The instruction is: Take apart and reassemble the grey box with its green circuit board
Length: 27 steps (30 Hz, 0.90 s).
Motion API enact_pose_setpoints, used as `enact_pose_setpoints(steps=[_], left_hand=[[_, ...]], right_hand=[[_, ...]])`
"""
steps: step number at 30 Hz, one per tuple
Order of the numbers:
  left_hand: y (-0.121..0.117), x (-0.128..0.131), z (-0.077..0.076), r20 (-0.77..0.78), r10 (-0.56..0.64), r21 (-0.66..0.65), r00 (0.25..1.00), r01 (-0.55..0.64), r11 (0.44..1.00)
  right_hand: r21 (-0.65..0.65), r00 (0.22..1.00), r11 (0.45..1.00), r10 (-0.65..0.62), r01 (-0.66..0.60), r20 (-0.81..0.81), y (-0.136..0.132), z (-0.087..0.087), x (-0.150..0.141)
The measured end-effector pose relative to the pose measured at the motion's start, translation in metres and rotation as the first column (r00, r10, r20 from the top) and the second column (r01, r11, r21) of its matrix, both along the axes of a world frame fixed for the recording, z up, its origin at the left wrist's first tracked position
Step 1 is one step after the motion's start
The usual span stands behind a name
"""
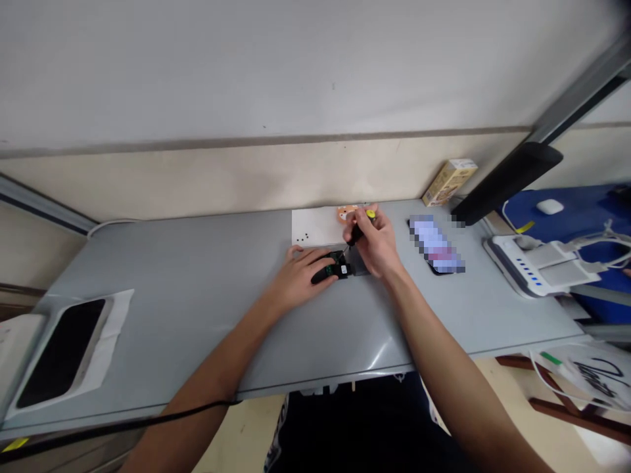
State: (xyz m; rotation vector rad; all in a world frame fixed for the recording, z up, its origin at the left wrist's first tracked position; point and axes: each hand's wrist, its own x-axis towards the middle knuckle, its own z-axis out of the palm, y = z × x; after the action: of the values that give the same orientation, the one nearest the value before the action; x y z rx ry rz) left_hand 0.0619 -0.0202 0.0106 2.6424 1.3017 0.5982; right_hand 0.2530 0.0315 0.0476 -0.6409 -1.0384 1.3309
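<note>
A small black device with its green circuit board exposed [341, 269], perhaps an opened computer mouse, lies on the grey table. My left hand [302, 274] is closed around its left side, fingers over the top and thumb at the near edge. In my right hand [377, 242] is a screwdriver [355, 231] with a black handle and yellow end, its thin shaft slanting down to the device. Partly under my right hand lies a dark flat piece [362, 261]. Behind, several tiny dark screws [302, 237] rest on a white paper [315, 223].
A phone [436, 244] lies right of my right hand. Farther right stand a power strip [522, 266] and a yellow carton [449, 182]. A dark tablet-like slab [62, 351] lies at the left. The wall [221, 177] borders the back, and a black cable [162, 417] crosses my left forearm.
</note>
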Motion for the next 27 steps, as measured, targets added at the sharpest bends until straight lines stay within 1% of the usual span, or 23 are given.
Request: enact_pose_setpoints(steps=[3, 5, 6, 8, 10, 12, 14, 16, 17, 18, 19, 20, 21, 22, 23, 24, 25, 26, 27], left_hand=[[0.0, 0.0, 0.0, -0.008, -0.007, -0.003, 1.0, 0.007, 1.0], [0.001, 0.0, -0.001, -0.007, -0.008, 0.002, 1.0, 0.008, 1.0], [0.001, 0.0, -0.001, -0.008, -0.007, 0.006, 1.0, 0.007, 1.0], [0.0, 0.001, -0.001, -0.012, -0.001, 0.013, 1.0, 0.001, 1.0], [0.0, 0.002, -0.001, -0.021, -0.003, 0.018, 1.0, 0.003, 1.0], [-0.002, 0.002, 0.0, -0.027, -0.014, 0.022, 1.0, 0.014, 1.0], [-0.003, 0.001, 0.0, -0.025, -0.024, 0.027, 0.999, 0.025, 0.999], [-0.004, -0.002, 0.001, -0.021, -0.028, 0.033, 0.999, 0.029, 0.999], [-0.004, -0.005, 0.001, -0.018, -0.027, 0.035, 0.999, 0.027, 0.999], [-0.004, -0.009, 0.002, -0.012, -0.019, 0.034, 1.0, 0.019, 0.999], [-0.003, -0.013, 0.004, -0.002, -0.004, 0.027, 1.0, 0.004, 1.0], [-0.003, -0.018, 0.006, 0.014, 0.018, 0.017, 1.0, -0.018, 1.0], [-0.002, -0.024, 0.009, 0.035, 0.046, -0.001, 0.998, -0.046, 0.999], [-0.002, -0.03, 0.013, 0.061, 0.076, -0.024, 0.995, -0.075, 0.997], [-0.001, -0.035, 0.017, 0.091, 0.103, -0.052, 0.99, -0.099, 0.994], [-0.001, -0.041, 0.021, 0.122, 0.126, -0.092, 0.985, -0.115, 0.989], [-0.001, -0.045, 0.024, 0.149, 0.136, -0.139, 0.979, -0.116, 0.984], [-0.001, -0.048, 0.027, 0.167, 0.135, -0.187, 0.977, -0.104, 0.977], [-0.002, -0.051, 0.029, 0.177, 0.13, -0.232, 0.976, -0.087, 0.969]], right_hand=[[0.001, 0.985, 0.988, -0.156, 0.157, 0.066, 0.005, -0.009, 0.001], [0.028, 0.971, 0.976, -0.219, 0.218, 0.099, 0.006, -0.012, 0.0], [0.043, 0.971, 0.977, -0.214, 0.21, 0.104, 0.006, -0.012, -0.001], [0.069, 0.983, 0.988, -0.145, 0.138, 0.116, 0.003, -0.009, -0.003], [0.094, 0.985, 0.994, -0.072, 0.057, 0.158, -0.002, -0.003, -0.006], [0.128, 0.978, 0.99, -0.078, 0.053, 0.194, -0.009, 0.005, -0.009], [0.173, 0.971, 0.975, -0.169, 0.14, 0.168, -0.014, 0.015, -0.008], [0.23, 0.944, 0.937, -0.299, 0.262, 0.142, -0.019, 0.027, 0.001], [0.268, 0.919, 0.915, -0.353, 0.301, 0.172, -0.021, 0.033, 0.009], [0.313, 0.886, 0.898, -0.391, 0.308, 0.25, -0.023, 0.038, 0.019], [0.363, 0.833, 0.894, -0.399, 0.261, 0.383, -0.025, 0.041, 0.031], [0.402, 0.745, 0.902, -0.374, 0.155, 0.552, -0.027, 0.043, 0.043], [0.411, 0.614, 0.911, -0.336, 0.02, 0.715, -0.028, 0.043, 0.056], [0.369, 0.452, 0.922, -0.282, -0.115, 0.846, -0.03, 0.041, 0.068], [0.3, 0.29, 0.933, -0.237, -0.197, 0.927, -0.031, 0.037, 0.08], [0.217, 0.154, 0.943, -0.182, -0.254, 0.971, -0.032, 0.031, 0.09], [0.138, 0.055, 0.943, -0.127, -0.302, 0.99, -0.032, 0.026, 0.099], [0.095, -0.006, 0.938, -0.102, -0.332, 0.995, -0.032, 0.02, 0.107], [0.072, -0.047, 0.935, -0.095, -0.348, 0.994, -0.031, 0.015, 0.113]])
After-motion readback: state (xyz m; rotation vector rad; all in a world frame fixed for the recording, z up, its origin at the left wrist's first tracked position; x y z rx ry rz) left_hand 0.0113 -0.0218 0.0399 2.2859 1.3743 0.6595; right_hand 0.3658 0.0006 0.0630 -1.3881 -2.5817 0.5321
